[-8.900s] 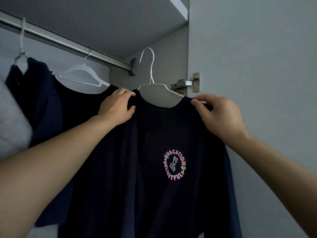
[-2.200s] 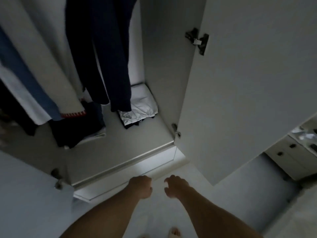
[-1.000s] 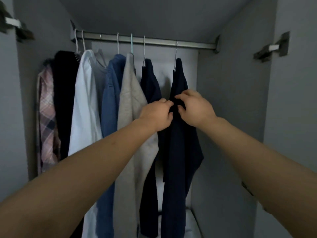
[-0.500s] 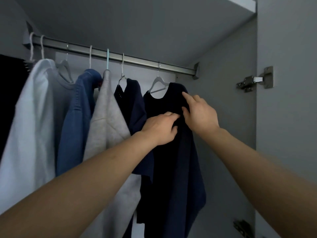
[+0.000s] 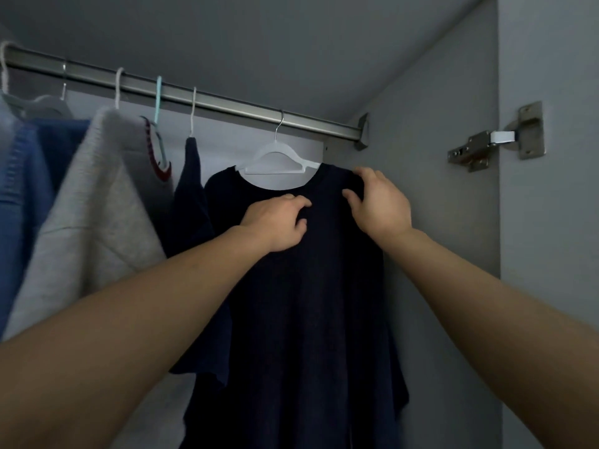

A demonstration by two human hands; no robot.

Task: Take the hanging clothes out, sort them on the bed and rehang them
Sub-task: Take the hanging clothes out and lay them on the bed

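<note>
open gap right of the navy shirt (image 5: 308,303); wardrobe wall (image 5: 437,222) bounds it.

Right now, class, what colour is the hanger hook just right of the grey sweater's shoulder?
Pale teal hanger hook, seen best in the head view.

rail (image 5: 207,100): brushed metal | hanger (image 5: 281,159): smooth white plastic | T-shirt (image 5: 311,303): matt dark cloth

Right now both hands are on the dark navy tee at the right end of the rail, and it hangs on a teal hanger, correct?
Not quite. The head view shows the dark navy tee on a white hanger; the teal hanger carries the grey sweater further left. The rest holds: left hand and right hand are both on the tee, at the rail's right end.
</note>
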